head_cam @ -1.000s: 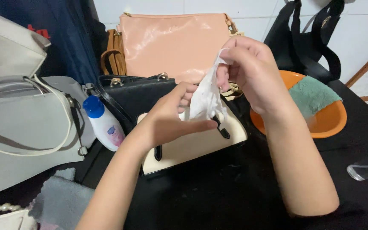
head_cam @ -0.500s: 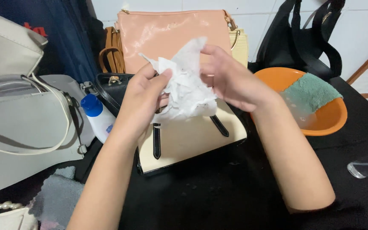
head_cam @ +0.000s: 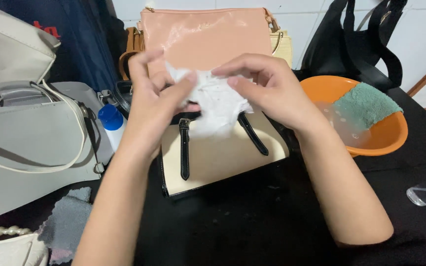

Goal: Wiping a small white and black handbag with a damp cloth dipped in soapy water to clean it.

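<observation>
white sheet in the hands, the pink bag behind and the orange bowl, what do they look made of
White sheet: thin tissue or wet wipe, matte, crumpling softly between the left hand and right hand. Pink bag: glossy leather or imitation, judging by its bright wrinkled reflections; which one is unclear. Orange bowl: likely plastic, smooth with an even colour and thin rim.

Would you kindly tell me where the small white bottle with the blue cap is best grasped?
Grip the small white bottle with the blue cap around its neck under the cap, coming from above: it stands wedged between the grey handbag and the left hand, leaving only the top free.
</observation>
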